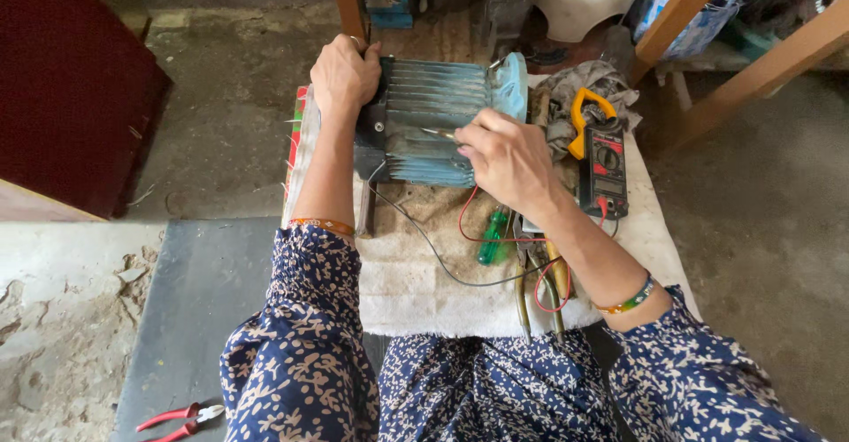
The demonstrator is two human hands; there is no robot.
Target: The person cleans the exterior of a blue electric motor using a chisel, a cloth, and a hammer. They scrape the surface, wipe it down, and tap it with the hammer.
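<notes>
A blue finned electric motor lies on its side on a low white padded work surface. My left hand grips the motor's left end. My right hand rests on the motor's front and pinches a thin metal probe whose tip touches the fins. Red and black test leads trail from under my right hand across the pad toward a clamp meter with an orange jaw, lying to the right of the motor.
A green-handled screwdriver and pliers lie on the pad near my right forearm. Red-handled pliers lie on a grey slab at the lower left. A rag sits behind the meter. Wooden table legs stand at the right.
</notes>
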